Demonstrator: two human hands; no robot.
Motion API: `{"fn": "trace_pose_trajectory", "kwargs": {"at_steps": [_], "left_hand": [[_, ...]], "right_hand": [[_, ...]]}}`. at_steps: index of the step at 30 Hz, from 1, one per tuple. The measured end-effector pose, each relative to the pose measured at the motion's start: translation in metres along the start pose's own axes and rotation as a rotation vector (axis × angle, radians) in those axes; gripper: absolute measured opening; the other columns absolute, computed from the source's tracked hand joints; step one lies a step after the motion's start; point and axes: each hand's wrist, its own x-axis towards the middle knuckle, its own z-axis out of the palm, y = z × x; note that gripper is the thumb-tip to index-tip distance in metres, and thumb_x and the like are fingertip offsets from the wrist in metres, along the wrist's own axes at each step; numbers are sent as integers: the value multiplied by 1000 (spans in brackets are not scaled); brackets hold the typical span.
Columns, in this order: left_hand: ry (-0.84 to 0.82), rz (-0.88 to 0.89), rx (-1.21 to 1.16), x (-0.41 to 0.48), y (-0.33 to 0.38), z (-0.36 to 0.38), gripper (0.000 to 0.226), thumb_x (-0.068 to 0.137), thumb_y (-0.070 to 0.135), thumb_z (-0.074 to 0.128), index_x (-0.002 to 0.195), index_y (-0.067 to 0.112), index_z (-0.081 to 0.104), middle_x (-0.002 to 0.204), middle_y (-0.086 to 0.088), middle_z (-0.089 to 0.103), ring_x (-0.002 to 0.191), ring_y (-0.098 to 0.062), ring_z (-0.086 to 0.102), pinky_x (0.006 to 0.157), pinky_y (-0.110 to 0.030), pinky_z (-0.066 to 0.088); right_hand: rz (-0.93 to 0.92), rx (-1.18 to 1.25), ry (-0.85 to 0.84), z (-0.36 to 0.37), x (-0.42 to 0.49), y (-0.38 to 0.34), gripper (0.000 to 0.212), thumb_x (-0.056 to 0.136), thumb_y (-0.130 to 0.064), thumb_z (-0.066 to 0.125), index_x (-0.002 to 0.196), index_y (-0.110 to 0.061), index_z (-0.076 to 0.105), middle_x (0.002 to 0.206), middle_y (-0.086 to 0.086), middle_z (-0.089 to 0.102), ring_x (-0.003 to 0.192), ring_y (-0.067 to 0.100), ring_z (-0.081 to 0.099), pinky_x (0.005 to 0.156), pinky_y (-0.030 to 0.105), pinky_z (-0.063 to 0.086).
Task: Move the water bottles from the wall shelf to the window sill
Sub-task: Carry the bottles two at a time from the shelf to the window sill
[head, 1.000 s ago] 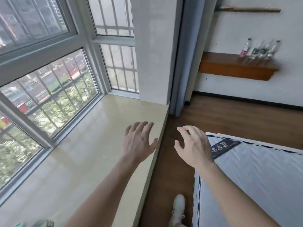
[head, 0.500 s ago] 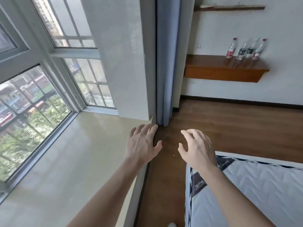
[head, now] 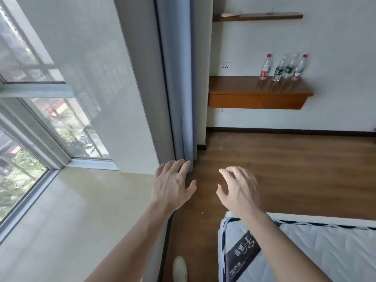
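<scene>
Four water bottles [head: 281,68] are standing in a close row on the wooden wall shelf [head: 258,92] at the far right, caps up, their long axes running up the white wall and leaning slightly rightward in my wide-angle feed. The left-end bottle [head: 265,68] is showing a red cap and red label; the right-end bottle [head: 299,68] is also wearing a red cap.

My operator's left hand [head: 173,188] is hovering over the near edge of the window sill [head: 81,210], fingers spread and holding nothing. The right hand [head: 238,190] is hanging over the wood floor [head: 284,169] with fingers loosely bent, also holding nothing. Both are well apart from the bottles, with that floor lying between.

A blue curtain [head: 177,78] is hanging just left of the shelf, beside a white pillar [head: 101,78]. A quilted mattress [head: 325,251] is filling the near right corner under the right forearm. A wall socket [head: 225,66] is sitting above the shelf's left end, and a thinner upper shelf [head: 258,16] is running higher up.

The two middle bottles are blurring together; I cannot make out their caps or read any label. The mattress, the sill and a white shoe [head: 180,269] are being cut off by the frame edges.
</scene>
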Motion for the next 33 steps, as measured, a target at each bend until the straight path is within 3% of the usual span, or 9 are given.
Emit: {"fn": "trace_pose_trajectory", "kwargs": {"at_steps": [11,17,22,33], "left_hand": [[17,96,-47,185,-30,53,58,82,55,43,128,24,57,123,6,63,112,-22,59,98,-40,45],[-20,149,-80,298,-45,79,61,84,58,42,135,26,52,130,6,59,119,-22,55,102,-41,43],[-43,205,-111,362,-35,102,56,85,56,46,131,24,54,132,3,60,120,-25,56,100,-43,45],[-124,309,-141,483,11,154,60,90,58,41,143,30,42,144,4,50,134,-23,45,110,-47,38]], "right_hand": [[78,-66,14,51,163,39,40,79,-34,69,116,-19,69,112,4,67,105,27,64,92,44,52],[164,-117,-6,69,262,59,44,83,-38,66,123,-21,67,118,3,66,110,25,63,96,41,51],[234,-154,-19,78,306,82,45,84,-41,64,125,-23,66,120,2,66,112,24,63,99,40,50],[339,-190,-37,94,390,158,46,86,-42,64,128,-22,65,122,3,66,116,24,62,102,40,50]]}}
